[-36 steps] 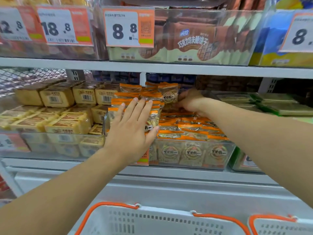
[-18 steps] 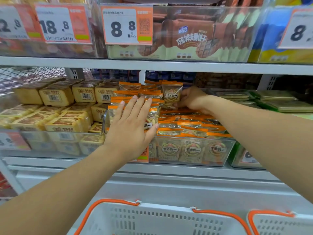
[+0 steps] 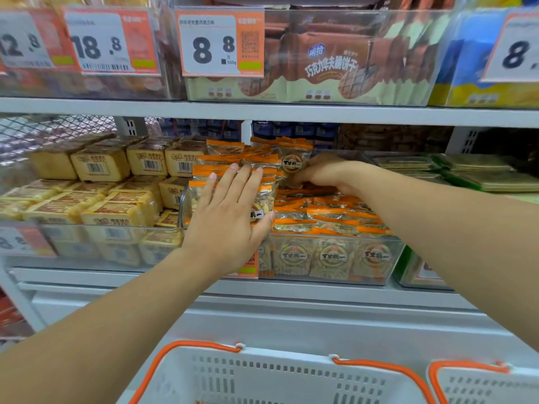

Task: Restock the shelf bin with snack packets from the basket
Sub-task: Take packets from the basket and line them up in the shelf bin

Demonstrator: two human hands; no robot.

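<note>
Little changed: left hand (image 3: 230,217) still flat against stacked packets (image 3: 204,173); right hand (image 3: 323,172) still pinches one packet (image 3: 293,163) above bin (image 3: 335,258), full.

The right hand (image 3: 322,173) now sits a little farther left and higher at the far end of the clear bin (image 3: 335,258) than a second ago. The upright packet (image 3: 291,163) in front of its fingers stands straighter now, its round label facing the camera more squarely. The left hand (image 3: 233,217) lies a touch higher on the left stack of packets (image 3: 204,176), fingers spread flat.
</note>
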